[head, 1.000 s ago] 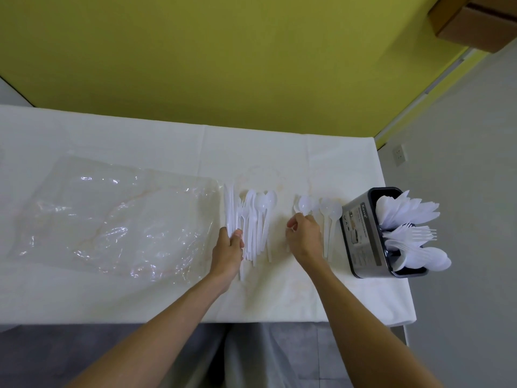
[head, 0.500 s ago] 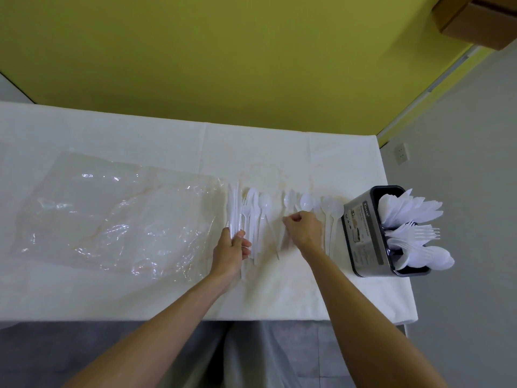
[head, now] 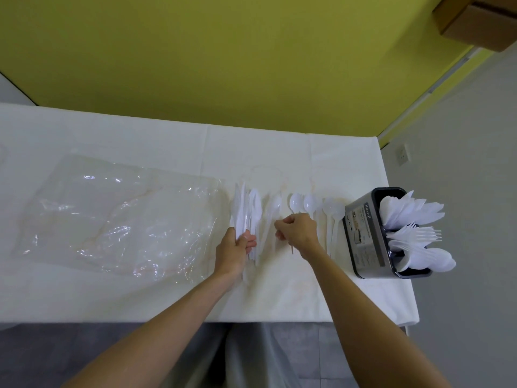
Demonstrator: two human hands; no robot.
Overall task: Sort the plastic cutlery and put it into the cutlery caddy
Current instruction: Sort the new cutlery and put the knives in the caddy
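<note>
White plastic cutlery lies in a row on the white tablecloth. My left hand (head: pixel 236 247) grips the handles of a bunch of white knives (head: pixel 240 211) at the left end of the row. My right hand (head: pixel 298 231) is closed over the handle of a spoon (head: pixel 295 203); two more spoons (head: pixel 310 204) (head: pixel 334 211) lie to its right. Between my hands lies another spoon (head: pixel 272 211). The grey cutlery caddy (head: pixel 363 236) stands at the table's right edge, holding knives, forks and spoons in separate sections.
A crumpled clear plastic bag (head: pixel 117 217) lies flat on the table's left half. The table's right edge (head: pixel 402 247) is just beyond the caddy. A yellow wall rises behind the table, and a cardboard box (head: pixel 475 21) shows at top right.
My right hand has shifted slightly left along the row of spoons and closed on a spoon handle. My left hand keeps its hold on the knives.
</note>
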